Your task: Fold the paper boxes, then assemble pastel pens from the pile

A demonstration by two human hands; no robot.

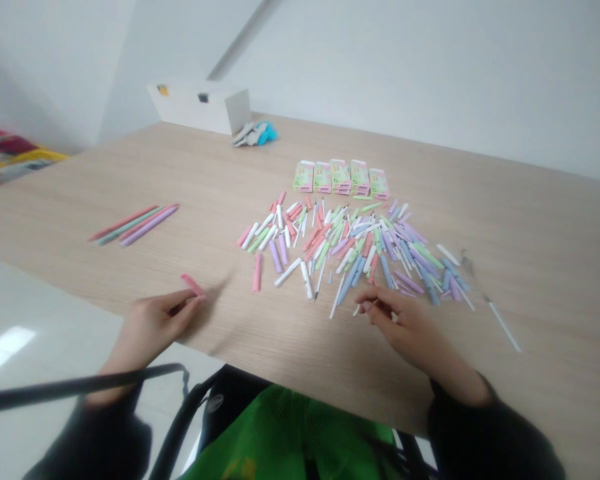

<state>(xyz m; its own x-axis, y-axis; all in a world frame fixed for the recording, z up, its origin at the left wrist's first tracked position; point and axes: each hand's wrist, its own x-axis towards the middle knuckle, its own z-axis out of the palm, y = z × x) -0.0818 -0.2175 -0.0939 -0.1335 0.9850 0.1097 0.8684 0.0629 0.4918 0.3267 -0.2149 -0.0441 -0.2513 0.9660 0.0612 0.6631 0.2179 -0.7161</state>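
Over the table's near left side, my left hand [157, 323] pinches a pink pen part [193, 285], a barrel or a cap, between thumb and fingers. At the near edge of a wide pile of pen parts [337, 247], my right hand [405, 320] is closed, fingertips together. A thin white stick, like a pen refill [357, 310], pokes out by those fingertips. Mixed in the pile are pink, green, blue, purple and white barrels and caps, with slim white refills among them. One pink piece [257, 272] lies at the pile's left front.
Several assembled-looking pens [135, 225] lie side by side at left. Small pink-green boxes [331, 177] stand in a row behind the pile. Farther back are a white box [200, 110] and crumpled grey-blue gloves or cloth [255, 133]. A single refill [503, 325] lies at right.
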